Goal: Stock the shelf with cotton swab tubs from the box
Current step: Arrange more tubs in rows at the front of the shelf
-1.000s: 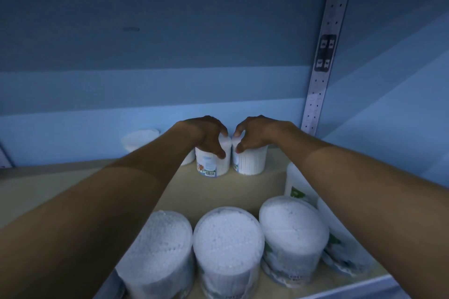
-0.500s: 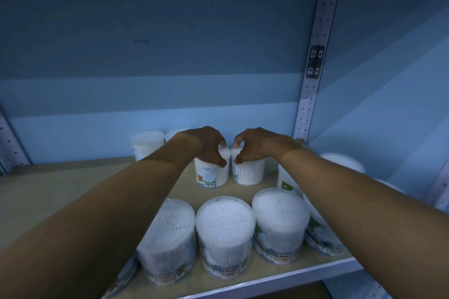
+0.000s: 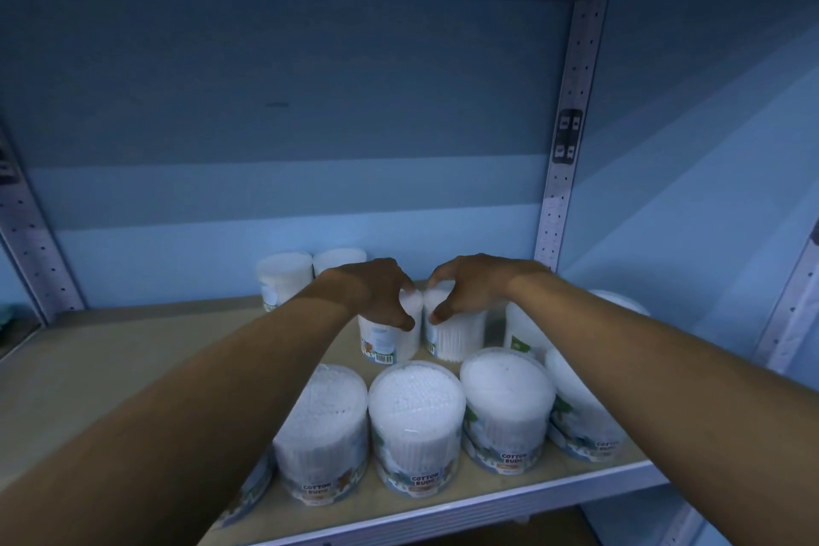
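Note:
Both arms reach deep onto the wooden shelf (image 3: 111,368). My left hand (image 3: 376,293) grips the top of a cotton swab tub (image 3: 388,341) with a barcode label. Just to its right, my right hand (image 3: 469,290) grips the top of a second tub (image 3: 456,339). The two tubs stand upright side by side on the shelf, almost touching. A front row of several tubs labelled "COTTON BUDS" (image 3: 416,426) stands by the shelf's front edge. Two more tubs (image 3: 283,279) stand at the back left. The box is out of view.
A perforated metal upright (image 3: 560,173) rises at the back right corner, another upright (image 3: 26,231) at the left. Blue panels close the back and right side. The shelf's left half is bare wood. A further tub (image 3: 523,332) stands right of my right hand.
The camera has pulled back and tilted up, showing more of the shelf and its front edge. Both hands stay on the same two tubs, which have hardly shifted.

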`<act>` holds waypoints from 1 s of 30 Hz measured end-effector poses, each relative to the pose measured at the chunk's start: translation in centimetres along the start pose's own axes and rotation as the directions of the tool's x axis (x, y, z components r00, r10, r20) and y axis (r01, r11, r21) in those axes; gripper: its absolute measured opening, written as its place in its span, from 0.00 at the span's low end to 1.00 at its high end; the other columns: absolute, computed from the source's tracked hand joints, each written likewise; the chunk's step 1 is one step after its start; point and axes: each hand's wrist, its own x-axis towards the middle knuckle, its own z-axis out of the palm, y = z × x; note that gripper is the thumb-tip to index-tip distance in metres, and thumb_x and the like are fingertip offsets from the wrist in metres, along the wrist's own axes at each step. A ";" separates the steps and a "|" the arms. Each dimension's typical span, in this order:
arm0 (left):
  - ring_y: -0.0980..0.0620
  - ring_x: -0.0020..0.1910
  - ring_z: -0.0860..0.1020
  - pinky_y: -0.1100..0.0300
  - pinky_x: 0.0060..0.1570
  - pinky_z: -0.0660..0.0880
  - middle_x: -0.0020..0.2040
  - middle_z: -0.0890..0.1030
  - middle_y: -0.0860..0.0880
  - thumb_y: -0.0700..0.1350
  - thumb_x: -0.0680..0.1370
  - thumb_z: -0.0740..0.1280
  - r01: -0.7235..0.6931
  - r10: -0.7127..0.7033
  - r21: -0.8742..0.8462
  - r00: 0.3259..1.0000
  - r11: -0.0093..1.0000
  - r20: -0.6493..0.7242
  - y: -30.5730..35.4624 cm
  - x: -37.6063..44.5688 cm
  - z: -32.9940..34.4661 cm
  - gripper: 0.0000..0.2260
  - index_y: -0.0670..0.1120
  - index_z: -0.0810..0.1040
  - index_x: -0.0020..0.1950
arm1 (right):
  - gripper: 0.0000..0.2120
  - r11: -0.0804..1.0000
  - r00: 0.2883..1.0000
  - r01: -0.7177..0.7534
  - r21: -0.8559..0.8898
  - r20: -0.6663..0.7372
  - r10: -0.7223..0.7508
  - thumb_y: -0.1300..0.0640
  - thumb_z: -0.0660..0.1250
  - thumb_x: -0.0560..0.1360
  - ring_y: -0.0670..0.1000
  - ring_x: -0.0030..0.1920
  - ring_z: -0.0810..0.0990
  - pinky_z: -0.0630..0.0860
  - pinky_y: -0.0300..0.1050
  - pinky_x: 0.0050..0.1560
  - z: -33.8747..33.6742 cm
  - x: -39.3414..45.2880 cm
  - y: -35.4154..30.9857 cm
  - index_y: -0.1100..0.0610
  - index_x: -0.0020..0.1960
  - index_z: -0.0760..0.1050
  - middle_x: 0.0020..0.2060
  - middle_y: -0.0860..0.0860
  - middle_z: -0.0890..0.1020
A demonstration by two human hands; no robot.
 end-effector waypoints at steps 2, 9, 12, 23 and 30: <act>0.47 0.69 0.71 0.54 0.63 0.72 0.71 0.68 0.49 0.60 0.73 0.68 0.001 -0.001 0.002 1.000 1.000 0.018 -0.1 -0.1 -0.2 0.33 0.55 0.66 0.76 | 0.38 1.000 1.000 -0.015 0.012 -0.004 0.015 0.34 0.72 0.68 0.51 0.71 0.69 0.68 0.49 0.70 -0.7 -0.2 0.2 0.40 0.75 0.65 0.74 0.44 0.67; 0.48 0.70 0.69 0.52 0.66 0.70 0.74 0.68 0.49 0.63 0.71 0.69 0.026 -0.026 0.005 0.997 1.000 0.068 -1.2 0.1 -1.1 0.37 0.56 0.61 0.78 | 0.37 0.995 0.998 -0.057 -0.081 -0.032 0.055 0.35 0.72 0.70 0.52 0.65 0.74 0.74 0.47 0.63 -2.0 -0.8 -0.1 0.48 0.74 0.69 0.70 0.47 0.72; 0.49 0.72 0.67 0.53 0.69 0.68 0.76 0.66 0.51 0.63 0.71 0.69 0.034 -0.033 -0.012 0.996 0.999 0.084 -1.3 0.3 -1.3 0.37 0.56 0.61 0.78 | 0.36 0.996 0.998 -0.052 -0.075 -0.030 0.050 0.36 0.73 0.69 0.53 0.62 0.76 0.77 0.48 0.60 -1.7 -0.6 -0.6 0.49 0.72 0.71 0.68 0.48 0.74; 0.48 0.66 0.74 0.52 0.65 0.73 0.71 0.72 0.52 0.65 0.70 0.70 0.062 -0.059 -0.020 0.992 0.998 0.114 -0.9 1.0 -1.2 0.35 0.54 0.67 0.74 | 0.31 0.996 1.000 -0.018 -0.092 0.018 0.019 0.41 0.77 0.67 0.53 0.60 0.76 0.79 0.50 0.58 -1.2 0.5 -1.2 0.48 0.67 0.75 0.65 0.48 0.75; 0.45 0.54 0.81 0.53 0.51 0.81 0.64 0.76 0.49 0.66 0.67 0.72 0.102 -0.093 -0.068 0.988 0.992 0.126 -0.7 1.2 -1.4 0.35 0.51 0.73 0.69 | 0.30 0.992 0.998 0.039 -0.117 0.060 -0.032 0.44 0.78 0.68 0.52 0.63 0.74 0.76 0.48 0.61 -1.5 0.8 -0.6 0.44 0.67 0.74 0.68 0.46 0.71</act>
